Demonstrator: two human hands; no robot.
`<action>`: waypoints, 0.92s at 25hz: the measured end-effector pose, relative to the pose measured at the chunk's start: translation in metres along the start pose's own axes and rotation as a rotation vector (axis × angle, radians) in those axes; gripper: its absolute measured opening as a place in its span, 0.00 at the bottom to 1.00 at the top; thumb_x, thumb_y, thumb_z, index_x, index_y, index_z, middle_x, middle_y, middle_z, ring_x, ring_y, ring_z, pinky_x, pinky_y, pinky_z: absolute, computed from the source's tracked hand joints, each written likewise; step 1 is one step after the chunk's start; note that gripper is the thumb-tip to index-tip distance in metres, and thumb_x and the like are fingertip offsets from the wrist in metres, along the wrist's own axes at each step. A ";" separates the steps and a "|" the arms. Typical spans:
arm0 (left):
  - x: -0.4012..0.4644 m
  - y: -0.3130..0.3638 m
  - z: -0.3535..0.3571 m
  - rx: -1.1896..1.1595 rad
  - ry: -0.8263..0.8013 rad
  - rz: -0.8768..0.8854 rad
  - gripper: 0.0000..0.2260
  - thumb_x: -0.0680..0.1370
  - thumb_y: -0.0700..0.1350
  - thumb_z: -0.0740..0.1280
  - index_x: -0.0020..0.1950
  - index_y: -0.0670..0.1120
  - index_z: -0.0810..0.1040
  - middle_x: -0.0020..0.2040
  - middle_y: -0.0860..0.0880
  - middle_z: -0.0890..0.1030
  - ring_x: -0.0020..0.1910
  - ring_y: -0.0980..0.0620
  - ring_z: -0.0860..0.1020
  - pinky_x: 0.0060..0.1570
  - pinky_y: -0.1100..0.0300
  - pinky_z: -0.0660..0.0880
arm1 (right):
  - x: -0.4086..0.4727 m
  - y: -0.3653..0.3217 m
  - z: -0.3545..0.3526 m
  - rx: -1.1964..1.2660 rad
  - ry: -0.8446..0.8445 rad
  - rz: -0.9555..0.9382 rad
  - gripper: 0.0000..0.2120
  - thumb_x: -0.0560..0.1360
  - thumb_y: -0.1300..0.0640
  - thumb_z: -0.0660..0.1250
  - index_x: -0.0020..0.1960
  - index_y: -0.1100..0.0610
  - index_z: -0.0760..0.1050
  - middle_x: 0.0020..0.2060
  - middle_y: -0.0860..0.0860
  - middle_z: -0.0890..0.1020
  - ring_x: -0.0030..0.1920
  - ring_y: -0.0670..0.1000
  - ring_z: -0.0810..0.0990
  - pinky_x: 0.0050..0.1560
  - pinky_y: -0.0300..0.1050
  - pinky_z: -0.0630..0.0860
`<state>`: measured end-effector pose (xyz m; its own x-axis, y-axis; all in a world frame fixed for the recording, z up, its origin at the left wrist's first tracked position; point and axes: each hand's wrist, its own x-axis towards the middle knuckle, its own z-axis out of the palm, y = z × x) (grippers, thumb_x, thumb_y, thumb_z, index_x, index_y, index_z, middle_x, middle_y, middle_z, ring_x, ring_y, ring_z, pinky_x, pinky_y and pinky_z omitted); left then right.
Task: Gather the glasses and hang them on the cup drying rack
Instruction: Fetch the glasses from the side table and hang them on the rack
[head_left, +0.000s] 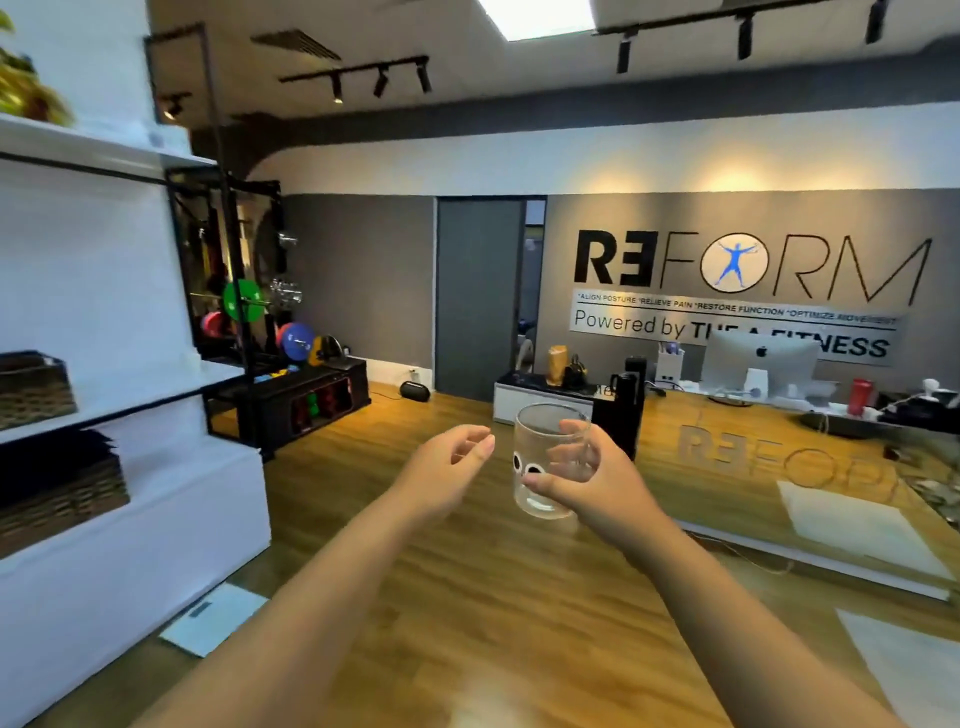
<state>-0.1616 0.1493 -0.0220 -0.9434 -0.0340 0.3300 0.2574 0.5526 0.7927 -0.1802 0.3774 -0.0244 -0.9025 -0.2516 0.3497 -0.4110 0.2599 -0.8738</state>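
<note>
A clear drinking glass (540, 441) with black oval marks near its base is held upright in the air in front of me. My right hand (597, 483) grips it from the right side, fingers wrapped round the wall and thumb near the bottom. My left hand (447, 462) hovers just to the left of the glass, fingers loosely curled, holding nothing and not touching it. No cup drying rack is in view.
White shelving (104, 405) with woven baskets (36, 389) stands at my left. A reception counter (779, 467) with a computer, bottles and papers runs along the right. Gym weights (291, 338) sit at the back left. Wooden floor (467, 571) lies below my arms.
</note>
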 end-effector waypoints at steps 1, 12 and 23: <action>0.002 -0.009 -0.020 0.014 0.038 -0.006 0.19 0.85 0.59 0.60 0.74 0.54 0.74 0.65 0.55 0.79 0.61 0.58 0.77 0.52 0.66 0.74 | 0.015 -0.005 0.019 0.013 -0.025 -0.020 0.37 0.56 0.33 0.84 0.60 0.32 0.71 0.56 0.38 0.82 0.55 0.40 0.83 0.54 0.43 0.82; 0.012 -0.084 -0.131 0.082 0.323 -0.155 0.17 0.83 0.64 0.59 0.69 0.63 0.75 0.62 0.61 0.80 0.62 0.63 0.77 0.59 0.64 0.75 | 0.137 -0.010 0.155 0.164 -0.313 -0.170 0.34 0.65 0.45 0.85 0.66 0.42 0.73 0.58 0.42 0.84 0.56 0.42 0.84 0.50 0.37 0.80; 0.049 -0.102 -0.102 0.165 0.576 -0.363 0.20 0.83 0.61 0.62 0.74 0.59 0.74 0.67 0.55 0.78 0.65 0.55 0.77 0.53 0.67 0.73 | 0.243 0.041 0.192 0.254 -0.601 -0.281 0.28 0.66 0.51 0.85 0.59 0.38 0.74 0.55 0.41 0.84 0.56 0.41 0.83 0.57 0.40 0.81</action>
<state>-0.2126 0.0064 -0.0347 -0.6909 -0.6508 0.3147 -0.1309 0.5408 0.8309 -0.3916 0.1481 -0.0396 -0.5094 -0.7668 0.3905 -0.5092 -0.0972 -0.8551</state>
